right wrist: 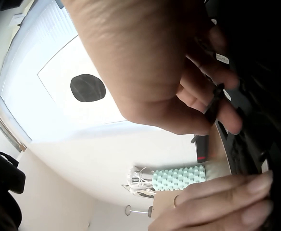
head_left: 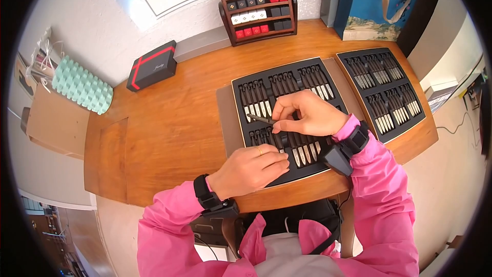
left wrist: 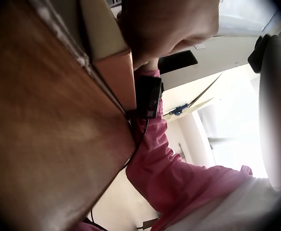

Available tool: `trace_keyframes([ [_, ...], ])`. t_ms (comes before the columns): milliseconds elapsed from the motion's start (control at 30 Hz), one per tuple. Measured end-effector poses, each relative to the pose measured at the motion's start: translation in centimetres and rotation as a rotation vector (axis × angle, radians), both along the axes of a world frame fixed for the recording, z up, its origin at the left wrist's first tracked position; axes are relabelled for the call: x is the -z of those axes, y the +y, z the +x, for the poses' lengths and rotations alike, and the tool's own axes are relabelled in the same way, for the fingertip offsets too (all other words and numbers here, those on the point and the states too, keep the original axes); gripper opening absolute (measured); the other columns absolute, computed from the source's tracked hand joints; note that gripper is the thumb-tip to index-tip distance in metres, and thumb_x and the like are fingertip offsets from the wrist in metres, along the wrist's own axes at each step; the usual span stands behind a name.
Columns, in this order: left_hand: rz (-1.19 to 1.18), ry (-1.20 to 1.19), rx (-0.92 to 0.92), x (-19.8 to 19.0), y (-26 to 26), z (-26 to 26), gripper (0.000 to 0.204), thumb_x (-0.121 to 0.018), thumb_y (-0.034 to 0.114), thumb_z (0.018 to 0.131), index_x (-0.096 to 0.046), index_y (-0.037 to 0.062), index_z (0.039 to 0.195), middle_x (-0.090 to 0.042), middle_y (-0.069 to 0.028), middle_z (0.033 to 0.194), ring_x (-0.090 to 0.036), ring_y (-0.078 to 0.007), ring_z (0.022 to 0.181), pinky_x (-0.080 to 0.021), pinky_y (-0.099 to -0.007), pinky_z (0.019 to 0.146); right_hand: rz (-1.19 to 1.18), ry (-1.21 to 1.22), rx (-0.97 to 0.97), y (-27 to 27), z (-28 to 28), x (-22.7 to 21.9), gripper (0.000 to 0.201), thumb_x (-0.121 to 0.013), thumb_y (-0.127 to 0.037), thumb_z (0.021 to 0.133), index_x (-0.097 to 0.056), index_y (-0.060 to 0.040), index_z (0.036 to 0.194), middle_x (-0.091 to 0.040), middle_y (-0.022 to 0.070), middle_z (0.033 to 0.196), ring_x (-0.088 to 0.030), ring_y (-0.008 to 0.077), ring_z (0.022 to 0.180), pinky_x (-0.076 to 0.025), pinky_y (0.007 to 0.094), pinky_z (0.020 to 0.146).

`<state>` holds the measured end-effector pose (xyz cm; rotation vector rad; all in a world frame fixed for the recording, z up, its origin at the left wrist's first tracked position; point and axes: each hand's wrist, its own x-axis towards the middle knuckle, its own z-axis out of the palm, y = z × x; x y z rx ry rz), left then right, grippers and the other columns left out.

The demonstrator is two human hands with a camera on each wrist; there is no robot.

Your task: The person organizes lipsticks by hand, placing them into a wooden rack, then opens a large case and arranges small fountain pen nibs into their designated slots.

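Note:
My right hand [head_left: 310, 115] pinches a slim dark stick-like piece [head_left: 260, 119] between thumb and fingers, over the middle of a black tray [head_left: 302, 174]. Its narrow end points left; the right wrist view shows part of the dark piece [right wrist: 213, 108] at the fingertips. Rows of slim pieces [head_left: 306, 154] with dark tops and pale pointed ends lie in the tray's compartments. Over the tray's lower left part is my left hand [head_left: 249, 170], its fingers extended and fingertips close to the lower row. The left hand covers some pieces there.
Right of the tray lies a second tray [head_left: 397, 132] of similar pieces. Behind stand a wooden rack [head_left: 258, 7] of small boxes and a blue paper bag [head_left: 366, 5]. Farther left are a black box [head_left: 154, 66] with red ribbon and a mint-green roller [head_left: 82, 86].

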<state>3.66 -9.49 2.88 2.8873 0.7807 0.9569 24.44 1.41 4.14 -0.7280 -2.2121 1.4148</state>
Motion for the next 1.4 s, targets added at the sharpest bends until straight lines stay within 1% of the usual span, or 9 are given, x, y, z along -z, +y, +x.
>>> trace_keyframes([
  [67, -0.02, -0.001, 0.044, -0.6, 0.4, 0.0, 0.018, -0.082, 0.012, 0.076, -0.075, 0.0047, 0.091, -0.073, -0.0034, 0.096, -0.069, -0.0205, 0.093, -0.058, -0.0313, 0.07, 0.02, -0.039, -0.002, 0.0, 0.1, -0.1, 0.019, -0.076, -0.015, 0.083, -0.069, 0.0, 0.092, -0.074, 0.0112, 0.079, -0.07, 0.0166, 0.07, -0.051, 0.0301, 0.069],
  [267, -0.07, -0.021, -0.082, -1.0, 0.3, -0.7, 0.014, -0.074, 0.01, 0.079, -0.075, 0.0047, 0.092, -0.072, -0.0031, 0.092, -0.066, -0.0216, 0.104, -0.057, -0.0349, 0.078, 0.041, -0.069, -0.018, 0.1, 0.0, -0.3, 0.019, -0.075, -0.015, 0.083, -0.069, 0.0003, 0.093, -0.075, 0.0111, 0.08, -0.071, 0.0178, 0.072, -0.052, 0.0303, 0.07],
  [400, -0.066, -0.001, -0.028, -1.1, 0.3, -0.7, 0.018, -0.073, 0.004, 0.075, -0.076, 0.0038, 0.093, -0.074, -0.0047, 0.098, -0.069, -0.0239, 0.105, -0.058, -0.0353, 0.073, 0.028, -0.073, -0.013, 0.0, 0.0, -0.6, 0.02, -0.075, -0.015, 0.084, -0.069, 0.0006, 0.093, -0.075, 0.0114, 0.08, -0.071, 0.0181, 0.073, -0.052, 0.0305, 0.07],
  [700, -0.005, 0.206, -0.066, -1.5, -0.5, -0.3, 0.016, -0.071, 0.007, 0.077, -0.076, 0.003, 0.093, -0.074, -0.0066, 0.105, -0.068, -0.0263, 0.111, -0.057, -0.039, 0.086, 0.048, -0.077, -0.009, 0.1, -0.1, -0.1, 0.021, -0.076, -0.016, 0.083, -0.069, 0.0008, 0.094, -0.074, 0.0121, 0.08, -0.071, 0.0182, 0.074, -0.053, 0.031, 0.07],
  [767, -0.135, 0.098, -0.007, -1.4, 0.1, -0.8, 0.015, -0.072, 0.005, 0.077, -0.076, 0.0034, 0.092, -0.075, -0.0068, 0.104, -0.068, -0.0262, 0.112, -0.057, -0.0396, 0.084, 0.069, -0.051, -0.012, 0.2, -0.1, 0.3, 0.018, -0.079, -0.016, 0.083, -0.069, -0.0038, 0.094, -0.073, 0.0019, 0.076, -0.065, 0.0094, 0.069, -0.044, 0.0277, 0.061],
  [933, -0.181, -0.174, 0.082, -0.5, 1.6, -2.2, 0.011, -0.071, 0.001, 0.076, -0.075, 0.0025, 0.087, -0.076, -0.0062, 0.095, -0.069, -0.0263, 0.106, -0.056, -0.0376, 0.08, -0.035, -0.003, -0.03, 0.0, -0.2, 0.0, 0.015, -0.077, -0.013, 0.086, -0.07, -0.0051, 0.097, -0.072, -0.0016, 0.079, -0.062, 0.0044, 0.071, -0.039, 0.0222, 0.06],
  [1033, -0.287, -0.446, -0.053, -1.5, 1.3, -3.8, 0.007, -0.071, 0.001, 0.081, -0.069, 0.0038, 0.076, -0.068, -0.0057, 0.079, -0.066, -0.0243, 0.083, -0.052, -0.034, 0.077, 0.059, 0.053, 0.137, -0.1, -0.4, -0.3, 0.014, -0.078, -0.011, 0.088, -0.072, -0.0038, 0.097, -0.07, 0.0017, 0.082, -0.06, 0.007, 0.07, -0.042, 0.0246, 0.058],
  [1167, -0.526, -0.766, -0.371, -1.4, 2.6, -4.5, 0.009, -0.064, 0.005, 0.093, -0.072, 0.0009, 0.089, -0.068, -0.0067, 0.086, -0.063, -0.0161, 0.082, -0.049, -0.029, 0.072, 0.078, 0.127, -0.003, 0.0, -0.3, -0.4, 0.013, -0.076, -0.011, 0.09, -0.074, -0.0081, 0.103, -0.064, -0.0007, 0.091, -0.057, 0.008, 0.075, -0.043, 0.024, 0.061],
  [1400, -0.659, -0.631, -0.359, 0.9, 3.3, -3.9, 0.011, -0.066, 0.009, 0.096, -0.073, 0.0021, 0.1, -0.07, -0.007, 0.099, -0.064, -0.0147, 0.09, -0.05, -0.0279, 0.079, 0.093, -0.075, -0.286, -0.9, -0.6, -1.5, 0.01, -0.066, -0.006, 0.09, -0.072, -0.0073, 0.098, -0.058, 0.0035, 0.089, -0.058, 0.0144, 0.078, -0.045, 0.0274, 0.066],
])
